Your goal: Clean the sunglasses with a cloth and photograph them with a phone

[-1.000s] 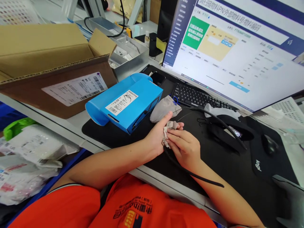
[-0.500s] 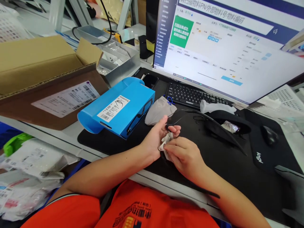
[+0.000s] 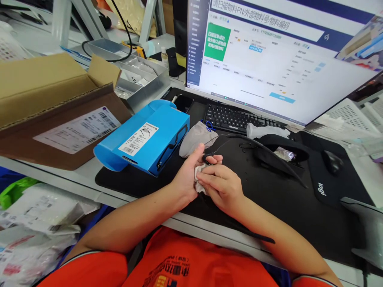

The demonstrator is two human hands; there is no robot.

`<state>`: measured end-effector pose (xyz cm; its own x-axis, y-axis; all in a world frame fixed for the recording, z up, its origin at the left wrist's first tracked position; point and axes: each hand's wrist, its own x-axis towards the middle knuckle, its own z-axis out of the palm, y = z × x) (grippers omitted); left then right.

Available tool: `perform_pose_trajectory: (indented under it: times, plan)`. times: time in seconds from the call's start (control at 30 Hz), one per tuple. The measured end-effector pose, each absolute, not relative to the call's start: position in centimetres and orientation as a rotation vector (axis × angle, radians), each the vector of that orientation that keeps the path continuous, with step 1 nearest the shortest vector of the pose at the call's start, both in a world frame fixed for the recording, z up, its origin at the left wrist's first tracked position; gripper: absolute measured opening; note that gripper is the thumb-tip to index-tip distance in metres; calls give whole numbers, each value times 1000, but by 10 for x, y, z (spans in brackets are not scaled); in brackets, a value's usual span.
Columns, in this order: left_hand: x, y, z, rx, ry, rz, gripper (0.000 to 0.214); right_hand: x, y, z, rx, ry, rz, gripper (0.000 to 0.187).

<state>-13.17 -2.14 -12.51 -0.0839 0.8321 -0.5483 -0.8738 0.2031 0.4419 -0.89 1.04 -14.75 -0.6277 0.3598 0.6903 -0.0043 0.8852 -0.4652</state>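
My left hand (image 3: 186, 175) is palm up near the front edge of the desk, its fingers curled around a black item (image 3: 206, 158), mostly hidden. A thin dark wire runs from it toward the back right. A slim black arm like a glasses temple (image 3: 259, 236) sticks out below my right wrist. My right hand (image 3: 226, 186) pinches a crumpled white tissue (image 3: 198, 178) and presses it against the item in my left palm. Behind my hands lie a grey cloth pouch (image 3: 197, 138) and an opened blue box (image 3: 161, 131) printed with a glasses picture.
An open brown carton (image 3: 62, 139) stands at the left, with a grey parts tray (image 3: 152, 85) behind it. Across the back are a keyboard (image 3: 233, 118) and a monitor (image 3: 263, 71). To the right lie an open black case (image 3: 278, 145) and a mouse (image 3: 332, 162). Plastic-bagged parcels (image 3: 48, 207) fill the lower left.
My right fingers have moved farther over the tissue, which looks more bunched against my left palm. The view has shifted slightly; the things on the desk stay where they were.
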Motion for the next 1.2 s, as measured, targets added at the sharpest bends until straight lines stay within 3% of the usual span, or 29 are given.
perform_pose_trajectory:
  times: [0.23, 0.43, 0.8, 1.0, 1.2]
  plan:
    - [-130, -19, -126, -94, 845, 1427, 47, 7, 2, -140, -280, -2346, 626, 23]
    - [-135, -16, -125, -58, 859, 1479, 47, 9, 4, -148, -461, -2396, 294, 23]
    - [-121, -27, -125, 122, 937, 1459, 50, 0, 6, -149, -344, -2209, 122, 28]
    - [-123, -29, -129, 111, 932, 1497, 47, -8, -4, -151, -449, -2002, 575, 16]
    - [-128, -24, -125, 23, 908, 1455, 48, 0, 0, -142, -214, -2124, 849, 14]
